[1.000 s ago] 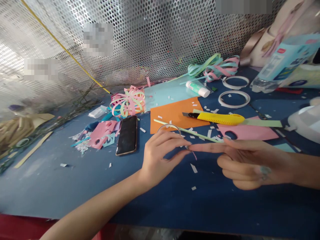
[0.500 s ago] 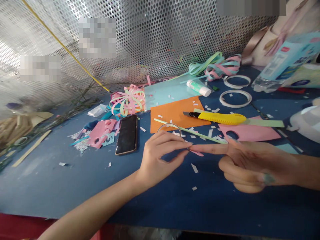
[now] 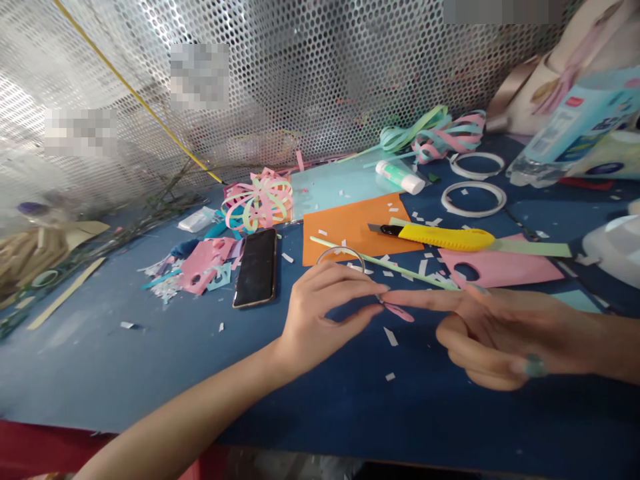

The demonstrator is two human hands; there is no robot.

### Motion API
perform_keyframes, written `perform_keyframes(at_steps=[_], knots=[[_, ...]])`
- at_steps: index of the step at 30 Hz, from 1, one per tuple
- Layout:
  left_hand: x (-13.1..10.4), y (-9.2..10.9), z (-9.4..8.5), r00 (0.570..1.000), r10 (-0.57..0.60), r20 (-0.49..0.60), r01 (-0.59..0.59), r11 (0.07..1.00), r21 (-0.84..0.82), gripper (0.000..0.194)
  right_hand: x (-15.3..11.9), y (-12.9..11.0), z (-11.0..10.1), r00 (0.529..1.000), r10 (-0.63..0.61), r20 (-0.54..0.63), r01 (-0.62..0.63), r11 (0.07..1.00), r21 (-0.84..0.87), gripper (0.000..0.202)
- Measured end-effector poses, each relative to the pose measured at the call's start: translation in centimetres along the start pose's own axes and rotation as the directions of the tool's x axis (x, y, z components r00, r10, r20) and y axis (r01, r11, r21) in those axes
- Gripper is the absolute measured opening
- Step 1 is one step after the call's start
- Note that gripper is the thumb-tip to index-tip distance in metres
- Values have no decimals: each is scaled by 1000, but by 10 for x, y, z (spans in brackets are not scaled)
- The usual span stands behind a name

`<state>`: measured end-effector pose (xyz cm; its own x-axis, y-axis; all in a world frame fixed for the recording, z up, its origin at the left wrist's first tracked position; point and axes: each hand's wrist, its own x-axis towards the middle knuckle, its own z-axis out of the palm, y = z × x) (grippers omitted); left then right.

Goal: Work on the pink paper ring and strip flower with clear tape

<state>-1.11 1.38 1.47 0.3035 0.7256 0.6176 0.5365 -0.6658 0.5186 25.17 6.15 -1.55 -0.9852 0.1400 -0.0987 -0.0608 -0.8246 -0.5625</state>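
So, left hand: pinching pink strip nearside of cutter
right hand: pointing, likely for pressing; can't tell grip

Nearer than the orange sheet on the desk, the left hand pinches a small pink strip in its grip; a thin hoop shows above its knuckles. The right hand, right of the sheet and nearer, stretches its index finger to the left fingertips. A yellow cutter overlaps the sheet's right edge, a phone lies just left of it, and a glue stick lies beyond it.
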Motion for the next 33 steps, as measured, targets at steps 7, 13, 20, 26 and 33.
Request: perform_keyframes(at_steps=[7, 13, 20, 26, 33], knots=[[-2, -2, 1, 1000, -15, -12, 15, 1000, -20, 14, 0, -1, -1, 1000, -3, 7, 3, 1000, 29, 55], [0, -2, -1, 1000, 7, 18, -6, 1000, -18, 11, 4, -5, 0, 997, -34, -65, 45, 982, 181, 44], [0, -1, -3, 985, 173, 2, -172, 977, 124, 26, 3, -10, 4, 991, -79, -108, 106, 957, 271, 45], [-2, 0, -2, 985, 163, 58, -169, 979, 111, 35, 0, -6, 4, 988, -73, -139, 76, 997, 16, 40], [0, 3, -1, 988, 157, -4, -157, 986, 64, 17, 1, 4, 15, 807, -560, -186, 163, 515, -842, 13]])
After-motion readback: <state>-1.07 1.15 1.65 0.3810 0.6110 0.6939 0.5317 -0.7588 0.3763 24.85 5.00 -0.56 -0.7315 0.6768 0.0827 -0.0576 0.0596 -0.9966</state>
